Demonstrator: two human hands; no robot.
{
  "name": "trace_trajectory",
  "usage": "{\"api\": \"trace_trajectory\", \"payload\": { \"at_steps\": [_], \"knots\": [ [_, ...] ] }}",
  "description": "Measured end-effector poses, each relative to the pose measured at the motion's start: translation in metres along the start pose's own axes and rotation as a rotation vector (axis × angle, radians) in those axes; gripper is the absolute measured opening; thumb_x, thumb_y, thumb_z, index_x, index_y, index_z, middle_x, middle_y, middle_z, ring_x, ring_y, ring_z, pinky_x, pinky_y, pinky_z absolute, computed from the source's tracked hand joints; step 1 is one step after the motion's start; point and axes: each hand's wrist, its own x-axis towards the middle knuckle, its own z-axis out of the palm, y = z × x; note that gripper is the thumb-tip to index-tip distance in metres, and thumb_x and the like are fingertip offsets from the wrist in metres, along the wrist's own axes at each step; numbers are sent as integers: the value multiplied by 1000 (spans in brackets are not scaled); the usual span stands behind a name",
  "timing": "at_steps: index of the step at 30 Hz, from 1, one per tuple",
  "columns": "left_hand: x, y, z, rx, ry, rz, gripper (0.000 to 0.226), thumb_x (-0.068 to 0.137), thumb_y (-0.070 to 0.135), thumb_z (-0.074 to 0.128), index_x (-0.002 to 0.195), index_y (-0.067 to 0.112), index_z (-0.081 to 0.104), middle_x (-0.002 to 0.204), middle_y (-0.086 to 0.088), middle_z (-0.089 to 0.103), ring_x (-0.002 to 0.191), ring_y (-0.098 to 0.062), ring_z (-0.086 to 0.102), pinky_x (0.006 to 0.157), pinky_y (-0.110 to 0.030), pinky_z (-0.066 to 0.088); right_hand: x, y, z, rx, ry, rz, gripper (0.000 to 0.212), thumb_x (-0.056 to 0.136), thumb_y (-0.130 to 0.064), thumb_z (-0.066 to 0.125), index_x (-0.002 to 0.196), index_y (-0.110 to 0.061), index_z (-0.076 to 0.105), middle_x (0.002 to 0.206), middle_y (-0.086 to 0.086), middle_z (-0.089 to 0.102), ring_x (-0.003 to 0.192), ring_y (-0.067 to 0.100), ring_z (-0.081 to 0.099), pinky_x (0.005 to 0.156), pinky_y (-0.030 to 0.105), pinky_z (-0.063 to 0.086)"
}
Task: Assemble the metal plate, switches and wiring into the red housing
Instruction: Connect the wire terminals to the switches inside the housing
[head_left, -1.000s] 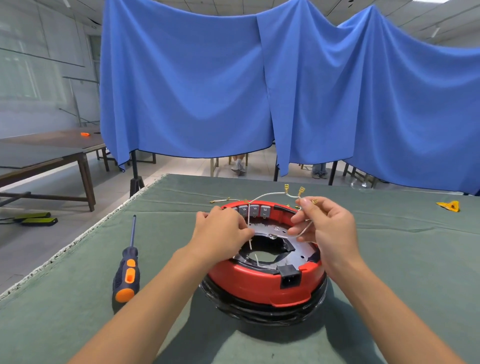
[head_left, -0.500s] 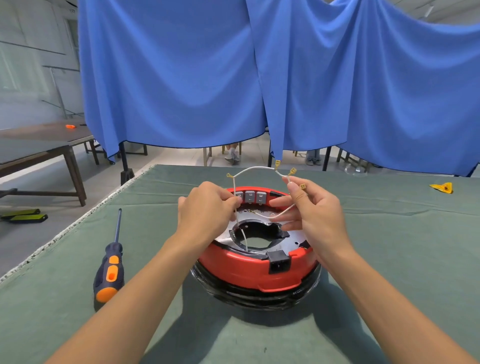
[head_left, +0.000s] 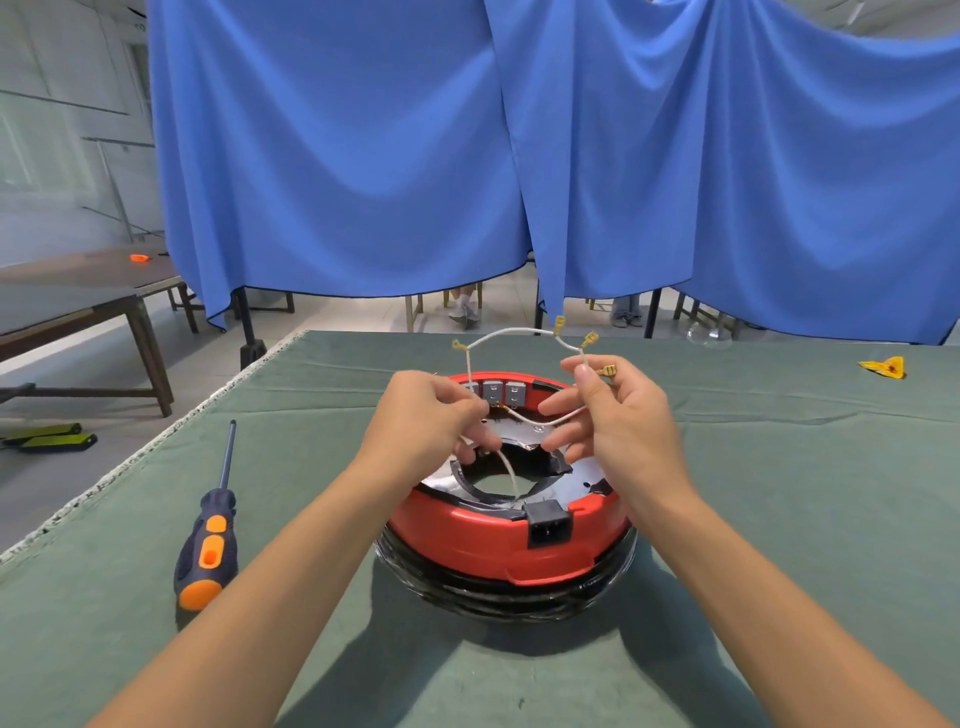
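Note:
A round red housing (head_left: 483, 540) on a black base stands on the green table in front of me. A shiny metal plate (head_left: 582, 475) with a central hole lies inside it. Grey switches (head_left: 501, 392) line its far inner wall, and a black socket (head_left: 548, 522) sits in its near rim. White wiring (head_left: 519, 332) with brass terminals arcs above the housing. My left hand (head_left: 428, 421) pinches one wire strand over the housing's left side. My right hand (head_left: 618, 415) pinches another strand over its right side.
An orange and dark blue screwdriver (head_left: 210, 540) lies on the green table (head_left: 779, 519) to the left of the housing. A small yellow object (head_left: 885, 366) rests at the far right. The table's left edge runs close by. Blue curtains hang behind, with someone's feet showing below them.
Both hands have lifted the white wiring higher above the housing. The loop and its terminals now stand clear above the rim. The view has shifted slightly.

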Motion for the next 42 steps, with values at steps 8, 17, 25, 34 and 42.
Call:
{"api": "trace_trajectory", "payload": {
  "at_steps": [8,17,25,34,42],
  "knots": [
    [-3,7,-1,-244,88,8,24,94,18,55,75,10,67,67,-4,74,57,-14,66,43,-23,48,6,-4,-4,167,26,63,9,102,-16,43,98,-16,52,72,1,73,56,20,69,42,22,50],
    [-18,39,-7,-449,48,2,26,93,14,55,71,5,64,59,-11,70,47,-18,63,39,-20,47,8,-10,-6,350,137,167,10,94,-12,58,89,-11,49,61,3,71,37,10,57,34,18,41],
    [-22,40,-18,101,-283,-193,26,84,15,54,66,1,66,46,-9,62,30,-13,34,36,-13,23,11,-7,-11,186,93,233,7,91,-6,59,85,-3,58,46,-2,60,26,6,32,30,14,23],
    [-19,25,-20,655,-186,-121,34,84,31,55,59,11,67,40,4,60,46,-10,54,70,-29,53,7,2,3,-376,-51,96,14,93,-12,59,81,-13,50,57,2,64,29,0,43,34,11,29],
    [-2,11,-15,538,206,110,12,83,29,56,75,23,62,75,6,63,85,-21,59,61,-30,39,8,1,5,-481,-150,122,20,89,-17,65,71,-12,61,62,-1,72,31,8,48,35,17,34]
  ]
}}
